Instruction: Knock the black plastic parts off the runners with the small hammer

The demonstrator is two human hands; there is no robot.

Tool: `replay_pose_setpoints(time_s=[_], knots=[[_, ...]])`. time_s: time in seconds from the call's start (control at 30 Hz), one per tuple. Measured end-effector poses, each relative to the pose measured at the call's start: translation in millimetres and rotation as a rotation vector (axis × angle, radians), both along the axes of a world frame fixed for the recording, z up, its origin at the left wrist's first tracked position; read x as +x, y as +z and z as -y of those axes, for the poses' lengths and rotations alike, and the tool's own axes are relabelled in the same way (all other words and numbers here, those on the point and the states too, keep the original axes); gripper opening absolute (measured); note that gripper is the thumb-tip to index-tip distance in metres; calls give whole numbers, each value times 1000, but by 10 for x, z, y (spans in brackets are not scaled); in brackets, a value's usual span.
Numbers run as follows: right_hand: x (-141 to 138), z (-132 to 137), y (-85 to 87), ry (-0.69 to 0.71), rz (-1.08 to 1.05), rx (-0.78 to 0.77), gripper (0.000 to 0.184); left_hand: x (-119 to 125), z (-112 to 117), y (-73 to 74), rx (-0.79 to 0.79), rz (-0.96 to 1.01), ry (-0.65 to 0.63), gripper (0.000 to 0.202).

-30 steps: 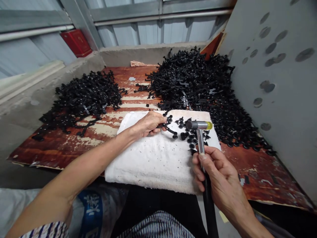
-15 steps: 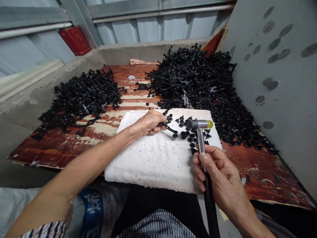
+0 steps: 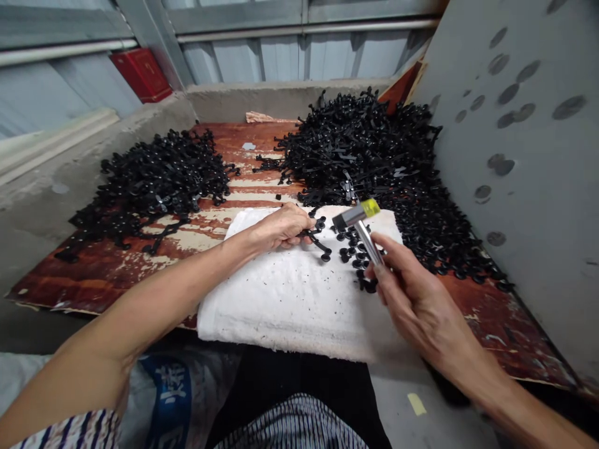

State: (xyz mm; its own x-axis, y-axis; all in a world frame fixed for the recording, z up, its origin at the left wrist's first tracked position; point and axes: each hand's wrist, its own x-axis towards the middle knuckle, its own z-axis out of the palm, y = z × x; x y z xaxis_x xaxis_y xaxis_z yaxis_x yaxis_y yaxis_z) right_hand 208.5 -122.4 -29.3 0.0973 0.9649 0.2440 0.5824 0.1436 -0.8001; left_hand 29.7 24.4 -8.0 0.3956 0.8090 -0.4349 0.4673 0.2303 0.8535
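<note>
the left hand (image 3: 289, 226) is pinched on a black jointed part (image 3: 319, 246) near the far edge of the white towel (image 3: 281, 299), spread on the worn tabletop (image 3: 154, 274). the right hand (image 3: 421, 296) is closed around the handle of a two-faced mallet (image 3: 354, 215), its head tilted yellow face upward, just beside loose black round-ended pieces (image 3: 345, 252) on the towel.

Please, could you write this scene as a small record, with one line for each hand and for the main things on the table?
Left hand: fingers closed on a black part
Right hand: holds a hammer, its yellow end away from the left hand
Towel: white, with dark specks, on the worn table
Loose pieces: black, on the towel
Left pile: black parts, smaller
Right pile: black parts, larger
</note>
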Motion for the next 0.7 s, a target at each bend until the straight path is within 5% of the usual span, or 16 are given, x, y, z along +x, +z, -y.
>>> replay_pose_setpoints(time_s=[0.17,0.3,0.43,0.6,0.7], knots=[[136,-400,76,61,553,255,51,-9,-5,36,-34,-27,-6,24],[119,-485,66,33,632,366,56,-18,-27,12,-32,-10,-14,23],[113,-500,18,81,803,234,55,-14,-17,6,-32,-10,9,24],[116,-490,40,36,587,412,56,-7,0,9,-31,-10,12,26],[114,-487,63,72,683,324,56,-6,9,7,-28,-21,20,25]])
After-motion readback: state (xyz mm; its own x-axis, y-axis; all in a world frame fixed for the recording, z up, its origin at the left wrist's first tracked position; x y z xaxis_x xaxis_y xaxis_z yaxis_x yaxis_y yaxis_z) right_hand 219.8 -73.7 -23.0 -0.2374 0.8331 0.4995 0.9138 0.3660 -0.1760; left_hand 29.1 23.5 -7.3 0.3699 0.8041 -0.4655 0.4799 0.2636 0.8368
